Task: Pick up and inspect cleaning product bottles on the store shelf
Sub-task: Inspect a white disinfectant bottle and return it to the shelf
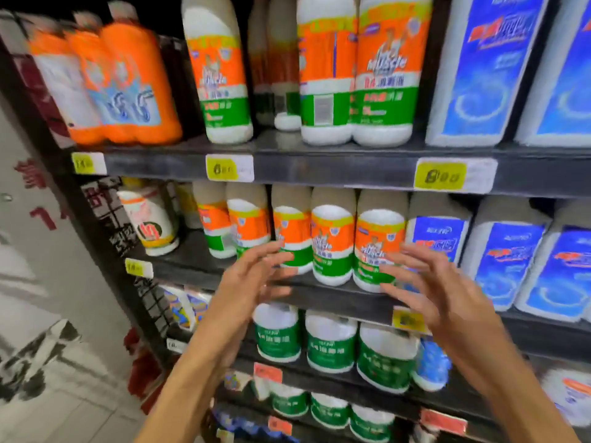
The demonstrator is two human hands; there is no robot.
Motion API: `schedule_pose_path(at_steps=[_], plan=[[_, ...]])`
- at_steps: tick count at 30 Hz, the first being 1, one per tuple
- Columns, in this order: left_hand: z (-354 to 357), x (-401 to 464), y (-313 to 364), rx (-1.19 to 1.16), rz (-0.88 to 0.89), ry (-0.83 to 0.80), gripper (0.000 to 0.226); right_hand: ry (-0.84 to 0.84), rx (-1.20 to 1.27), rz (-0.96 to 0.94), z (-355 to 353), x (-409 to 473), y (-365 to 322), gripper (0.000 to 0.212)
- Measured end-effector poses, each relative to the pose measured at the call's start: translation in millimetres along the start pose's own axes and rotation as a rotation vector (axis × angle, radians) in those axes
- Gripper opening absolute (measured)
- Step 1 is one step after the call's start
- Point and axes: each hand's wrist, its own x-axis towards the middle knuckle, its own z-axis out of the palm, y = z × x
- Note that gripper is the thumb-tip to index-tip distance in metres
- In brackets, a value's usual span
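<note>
Bright, even store light falls on the bottle fronts, while the shelf recesses behind them sink into shadow. Motion blur smears everything, worst on the fingers [412,251] and label print. Wide-angle distortion bends the shelf edges [335,169] outward.

Two hands, the left hand [252,276] and the right hand [438,292], showed in front of the shelves. The top shelf [319,161] carried three orange bottles [128,84] at far left and three white bottles with orange-and-green labels [383,75]. Three yellow price tags [439,175] lined its edge.
</note>
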Motion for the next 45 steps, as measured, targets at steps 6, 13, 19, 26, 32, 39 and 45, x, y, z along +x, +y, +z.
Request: schedule_pose_path(at_steps=[6, 13, 19, 26, 32, 39, 45], plan=[[29, 96, 105, -0.11, 0.506, -0.068, 0.024, 0.006, -0.046, -0.526, 70, 60, -98, 0.027], [70, 165, 134, 0.333, 0.533, -0.103, 0.086, 0.019, -0.376, -0.687, 129, 124, -146, 0.044], [94, 194, 126, 0.334, 0.467, -0.077, 0.104, 0.026, -0.443, -0.649, 139, 151, -146, 0.051], [83, 184, 119, 0.178, 0.484, -0.023, 0.065, 0.039, -0.514, -0.685, 145, 155, -150, 0.039], [62, 134, 122, 0.053, 0.518, -0.132, 0.055, -0.077, -0.421, -0.652, 153, 156, -175, 0.04], [43, 93, 100, -0.186, 0.254, -0.385, 0.045, -0.374, -0.234, -0.406, 156, 156, -167, 0.042], [30, 88, 81, -0.117, 0.233, -0.294, 0.064, -0.222, -0.135, -0.384, 152, 150, -139, 0.038]])
